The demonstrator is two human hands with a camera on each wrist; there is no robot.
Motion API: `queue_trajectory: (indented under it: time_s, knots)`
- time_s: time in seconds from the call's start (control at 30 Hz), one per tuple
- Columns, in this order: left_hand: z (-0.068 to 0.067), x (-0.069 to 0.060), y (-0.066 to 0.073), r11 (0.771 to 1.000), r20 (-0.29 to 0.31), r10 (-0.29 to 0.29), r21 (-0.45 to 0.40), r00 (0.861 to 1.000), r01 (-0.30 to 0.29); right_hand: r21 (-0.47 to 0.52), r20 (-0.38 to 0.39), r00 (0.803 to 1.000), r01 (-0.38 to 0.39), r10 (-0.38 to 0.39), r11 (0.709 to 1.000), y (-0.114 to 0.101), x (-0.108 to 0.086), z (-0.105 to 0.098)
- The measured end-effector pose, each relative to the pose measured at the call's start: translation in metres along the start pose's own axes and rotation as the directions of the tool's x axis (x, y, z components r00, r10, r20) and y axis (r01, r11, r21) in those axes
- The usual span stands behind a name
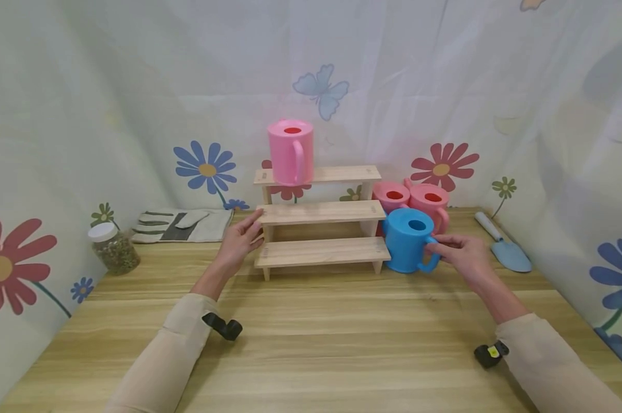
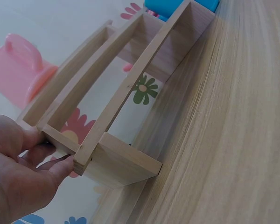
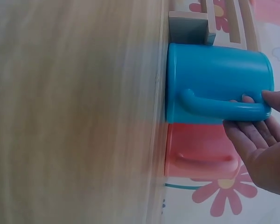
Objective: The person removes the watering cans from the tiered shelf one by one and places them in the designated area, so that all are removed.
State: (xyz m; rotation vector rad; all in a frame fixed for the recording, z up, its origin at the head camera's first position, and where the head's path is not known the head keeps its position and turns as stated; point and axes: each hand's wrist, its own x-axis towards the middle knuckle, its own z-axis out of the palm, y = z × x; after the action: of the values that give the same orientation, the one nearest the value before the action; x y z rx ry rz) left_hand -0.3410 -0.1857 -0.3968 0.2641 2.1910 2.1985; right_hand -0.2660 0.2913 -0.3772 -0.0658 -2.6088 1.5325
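Observation:
A three-tier wooden stand (image 1: 321, 212) stands on the table, and my left hand (image 1: 238, 241) grips its left end. In the left wrist view, thumb and fingers of that hand (image 2: 23, 168) are bent about the ends of the boards. To the right of the stand is a blue watering can (image 1: 406, 244), upright. My right hand (image 1: 463, 255) holds it by the upper part of its handle (image 3: 224, 109), fingers curled under and thumb on top. One pink watering can (image 1: 285, 152) stands on the top tier, handle forward.
Behind the blue can stand two more pink watering cans, one left (image 1: 391, 192) and one right (image 1: 435, 201). A trowel (image 1: 509, 252) lies at the far right. At the left are a work glove (image 1: 213, 223) and a white-lidded jar (image 1: 117, 252). A flowered curtain (image 1: 373, 69) hangs behind.

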Motion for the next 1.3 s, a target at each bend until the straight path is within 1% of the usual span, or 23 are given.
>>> queue_trajectory:
  time_s: [0.23, 0.37, 0.53, 0.77, 0.83, 0.93, 1.03, 1.1, 1.17, 1.23, 1.3]
  knots:
    - [0.001, -0.002, -0.001, 1.000, -0.002, -0.014, -0.009, 1.000, 0.014, -0.001, 0.015, 1.000, -0.013, 0.013, 1.000, 0.000, 0.002, 0.000]
    - [0.000, -0.002, -0.001, 1.000, -0.002, 0.004, -0.015, 1.000, -0.004, 0.010, 0.016, 1.000, -0.016, 0.015, 1.000, -0.001, 0.003, 0.000]
    - [0.000, -0.002, 0.001, 1.000, 0.003, 0.009, -0.014, 1.000, -0.009, 0.014, 0.020, 1.000, -0.018, 0.018, 1.000, -0.002, 0.006, 0.000]
    - [-0.001, -0.001, 0.001, 1.000, 0.009, 0.017, -0.014, 1.000, -0.017, -0.024, 0.021, 1.000, 0.010, -0.010, 1.000, -0.003, 0.007, -0.002]
    - [-0.001, 0.000, -0.001, 1.000, 0.018, 0.016, -0.011, 1.000, -0.015, -0.064, 0.000, 1.000, 0.018, -0.018, 0.998, -0.005, 0.005, -0.004]
    - [0.000, 0.000, -0.002, 1.000, 0.021, 0.012, -0.013, 1.000, -0.011, -0.144, -0.075, 0.996, 0.044, -0.055, 0.989, -0.014, 0.000, -0.009]
    - [0.000, 0.000, -0.002, 1.000, 0.016, 0.011, -0.017, 1.000, -0.010, -0.189, -0.175, 0.977, 0.091, -0.125, 0.978, -0.027, -0.003, -0.014]
    - [0.000, 0.000, -0.002, 1.000, 0.014, 0.013, -0.015, 1.000, -0.013, -0.184, -0.217, 0.961, 0.133, -0.172, 0.974, -0.039, -0.004, -0.016]
    - [-0.001, 0.001, -0.001, 1.000, 0.009, 0.012, -0.015, 1.000, -0.012, -0.161, -0.237, 0.950, 0.167, -0.202, 0.973, -0.051, -0.005, -0.015]
    - [-0.001, 0.001, -0.001, 1.000, 0.006, 0.011, -0.013, 1.000, -0.010, -0.134, -0.244, 0.946, 0.187, -0.215, 0.973, -0.064, -0.005, -0.012]
    - [-0.001, 0.001, -0.002, 1.000, 0.003, 0.009, -0.013, 1.000, -0.009, -0.091, -0.234, 0.947, 0.206, -0.222, 0.974, -0.077, -0.004, -0.007]
